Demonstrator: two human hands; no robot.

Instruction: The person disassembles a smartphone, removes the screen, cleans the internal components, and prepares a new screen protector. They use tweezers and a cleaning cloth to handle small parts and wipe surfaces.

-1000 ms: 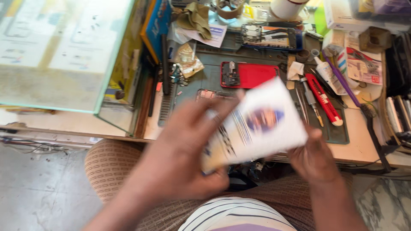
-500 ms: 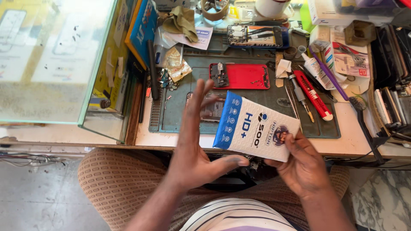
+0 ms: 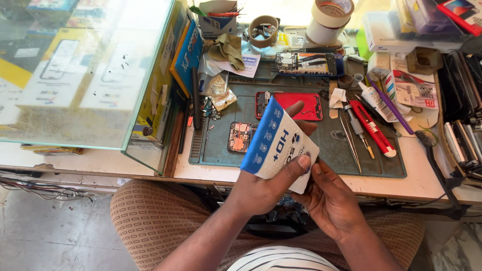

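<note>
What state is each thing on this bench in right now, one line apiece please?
White and blue packet: off the bench, tilted, in the grip of both hands.
Left hand: closed on the packet, thumb on its front.
Right hand: under the packet's lower corner.
Red phone back: flat on the green mat, partly hidden by the packet.
Opened phone: innards showing.
Tape roll: upright.
Red utility knife: lying flat.
</note>
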